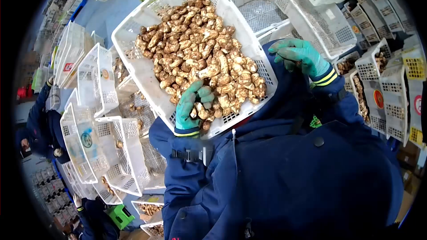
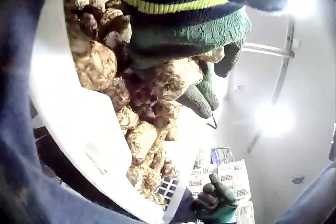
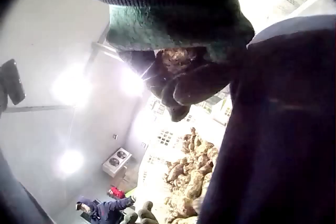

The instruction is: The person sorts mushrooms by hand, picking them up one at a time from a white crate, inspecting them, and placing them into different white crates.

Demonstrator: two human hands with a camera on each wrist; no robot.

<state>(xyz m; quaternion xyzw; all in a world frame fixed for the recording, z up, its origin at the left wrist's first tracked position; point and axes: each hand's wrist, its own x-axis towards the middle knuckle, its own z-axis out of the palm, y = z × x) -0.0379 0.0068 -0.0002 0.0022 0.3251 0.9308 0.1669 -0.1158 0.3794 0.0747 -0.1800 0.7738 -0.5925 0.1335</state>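
A white plastic crate (image 1: 263, 69) full of knobby brown-and-cream mushrooms (image 1: 191, 49) lies tilted across the person's lap in the head view. The gloved left hand (image 1: 189, 106) is at the crate's near edge, fingers curled over the pile. In the left wrist view a pale mushroom (image 2: 212, 55) shows between that hand's palm and fingers. Outside the crate's right side, the gloved right hand (image 1: 304, 58) is raised with bent fingers. From the right wrist, a brown mushroom (image 3: 178, 59) appears within those curled fingers, mostly hidden by the glove.
White perforated crates stand to the left (image 1: 95, 80) and right (image 1: 316, 20), some with mushrooms inside. Other people in dark jackets (image 1: 46, 124) work at the far left. A green stool (image 1: 120, 216) is at the lower left.
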